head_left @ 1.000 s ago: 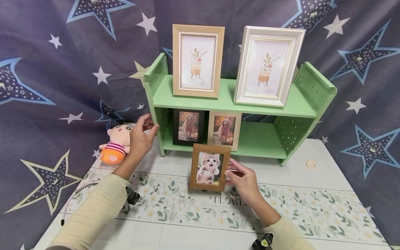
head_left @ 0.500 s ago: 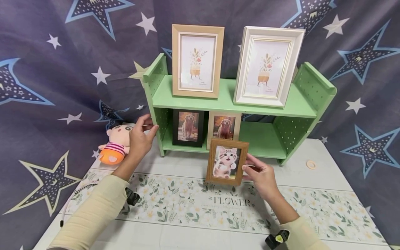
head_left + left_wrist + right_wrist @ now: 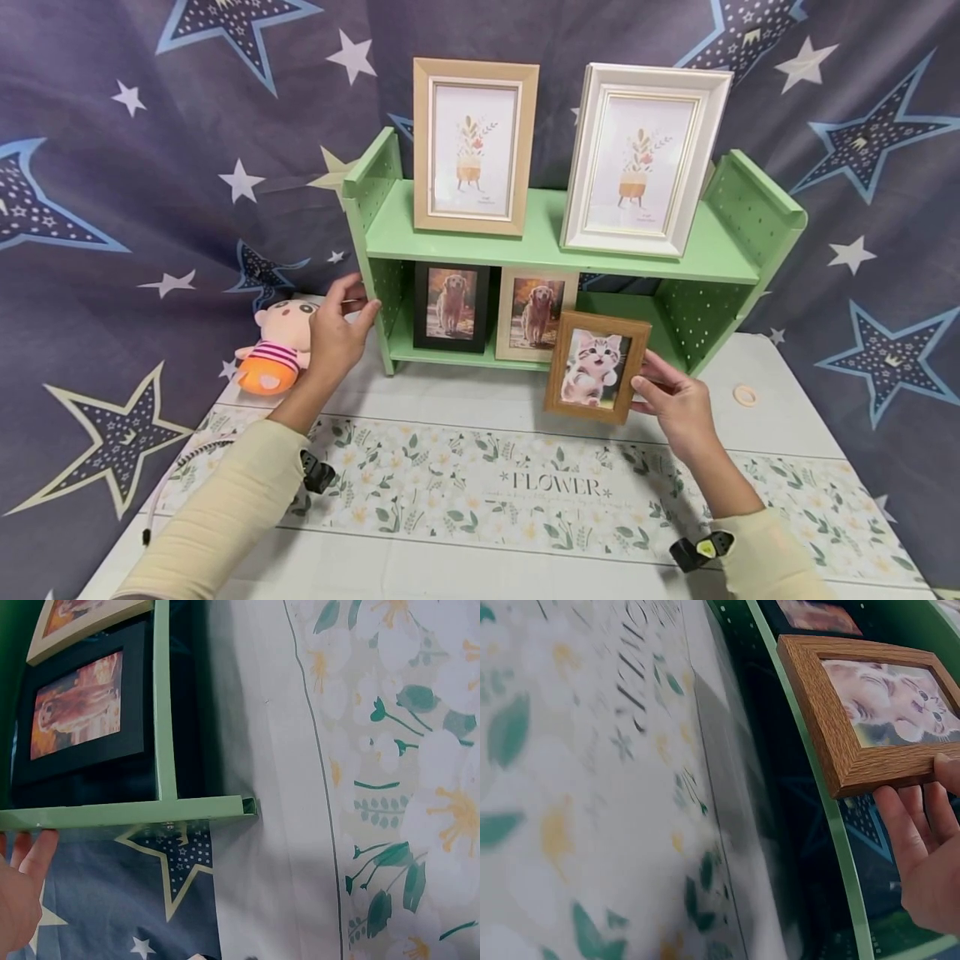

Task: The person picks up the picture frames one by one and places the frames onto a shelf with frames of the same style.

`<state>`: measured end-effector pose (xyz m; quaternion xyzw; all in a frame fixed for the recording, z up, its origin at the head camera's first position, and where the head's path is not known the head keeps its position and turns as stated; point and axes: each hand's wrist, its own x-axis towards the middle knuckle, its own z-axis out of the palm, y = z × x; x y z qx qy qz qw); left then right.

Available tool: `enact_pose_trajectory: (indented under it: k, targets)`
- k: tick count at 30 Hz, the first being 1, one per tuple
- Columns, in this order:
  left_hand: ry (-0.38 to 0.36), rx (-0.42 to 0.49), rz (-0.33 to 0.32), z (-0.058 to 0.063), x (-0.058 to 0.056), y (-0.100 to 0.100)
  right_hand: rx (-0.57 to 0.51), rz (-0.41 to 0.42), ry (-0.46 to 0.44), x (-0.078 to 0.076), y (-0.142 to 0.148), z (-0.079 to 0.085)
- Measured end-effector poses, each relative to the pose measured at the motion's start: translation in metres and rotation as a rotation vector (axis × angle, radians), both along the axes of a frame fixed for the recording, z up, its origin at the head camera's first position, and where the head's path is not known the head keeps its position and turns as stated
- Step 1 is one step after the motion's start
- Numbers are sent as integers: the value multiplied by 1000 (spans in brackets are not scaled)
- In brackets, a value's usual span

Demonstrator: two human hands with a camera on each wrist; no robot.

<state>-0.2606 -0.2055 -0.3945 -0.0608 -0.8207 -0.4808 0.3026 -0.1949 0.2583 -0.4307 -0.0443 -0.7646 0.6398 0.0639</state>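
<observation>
My right hand (image 3: 678,408) pinches the right edge of a brown wood picture frame (image 3: 557,371) with a kitten picture. In the head view the frame is held slightly tilted before the lower shelf, overlapping the corner of a light-wood dog picture frame (image 3: 506,312). The right wrist view shows the thumb on the front of the brown frame (image 3: 810,712) and the fingers under its edge. A black dog picture frame (image 3: 420,308) stands to the left. My left hand (image 3: 341,333) touches the outer left side of the green shelf (image 3: 465,242); its fingertips (image 3: 46,844) meet the side panel.
On the top tier stand a light-wood picture frame (image 3: 423,150) and a white picture frame (image 3: 583,167) with plant prints. A plush doll (image 3: 270,358) leans left of the shelf. A small ring (image 3: 745,395) lies at right on the flower-patterned table cover (image 3: 465,567).
My right hand has carried the brown picture frame rightward and a little up, from before the two dog frames toward the right part of the lower shelf. The left hand stays on the shelf's side.
</observation>
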Motion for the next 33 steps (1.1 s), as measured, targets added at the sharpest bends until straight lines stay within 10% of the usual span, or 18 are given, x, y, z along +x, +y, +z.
enact_pose_trajectory:
  k: [33]
  targets:
    - [-6,-7,4,0,0,0,21,-110,26,-49,36,18]
